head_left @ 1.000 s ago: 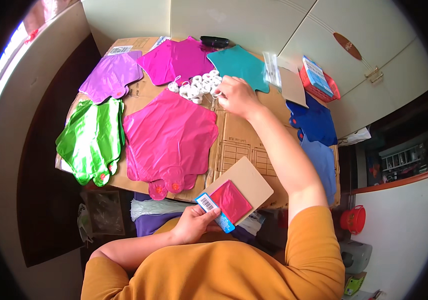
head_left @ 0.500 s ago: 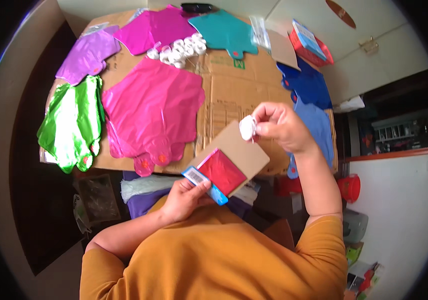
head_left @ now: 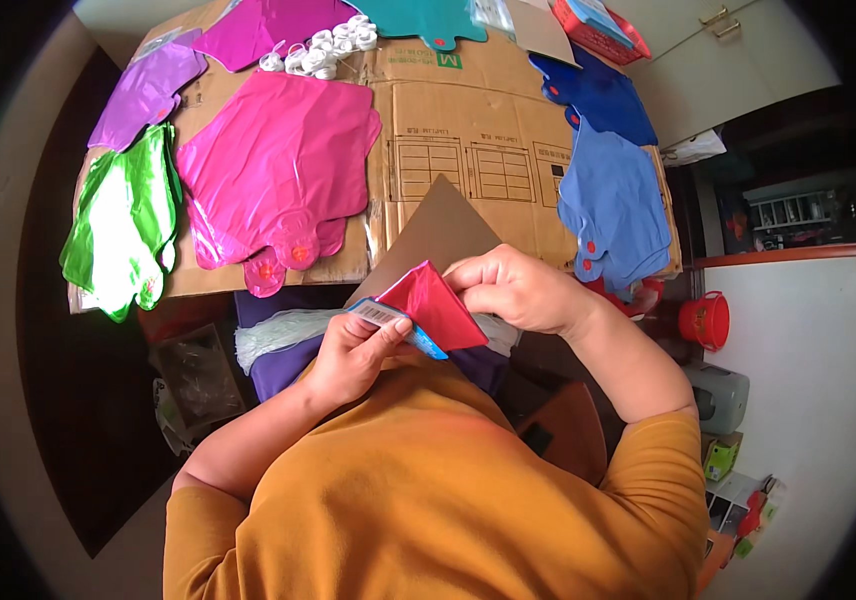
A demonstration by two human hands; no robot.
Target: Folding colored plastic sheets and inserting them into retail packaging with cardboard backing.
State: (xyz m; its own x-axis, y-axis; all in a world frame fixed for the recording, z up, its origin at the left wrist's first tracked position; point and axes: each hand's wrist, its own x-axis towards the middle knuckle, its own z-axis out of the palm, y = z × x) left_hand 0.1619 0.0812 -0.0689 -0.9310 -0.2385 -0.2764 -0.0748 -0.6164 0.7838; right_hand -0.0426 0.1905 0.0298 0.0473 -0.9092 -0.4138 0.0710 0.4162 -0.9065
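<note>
My left hand (head_left: pixel 353 362) pinches a blue header strip (head_left: pixel 426 345) with a barcode label, thumb on top. Against it lies a folded red foil sheet (head_left: pixel 433 308), its upper edge lifted away from the brown cardboard backing (head_left: pixel 440 225) behind. My right hand (head_left: pixel 520 292) is closed at the right edge of the red foil, fingertips partly tucked behind it. Whatever those fingers hold is hidden; the white ribbon roll seen there earlier does not show. Beyond them, flat pink foil balloons (head_left: pixel 278 170) lie on the cardboard-covered table (head_left: pixel 468 100).
Several white ribbon rolls (head_left: pixel 333 45) sit at the far side. Around the table lie green (head_left: pixel 128 220), purple (head_left: pixel 148 95), magenta (head_left: pixel 268 30), teal (head_left: pixel 428 18), dark blue (head_left: pixel 603 95) and light blue (head_left: pixel 613 190) foil balloons. A red basket (head_left: pixel 608 35) stands far right.
My right hand has come down and left, from holding a white ribbon roll above the card to the red foil's edge. The foil has tilted up from the backing, and the view has shifted.
</note>
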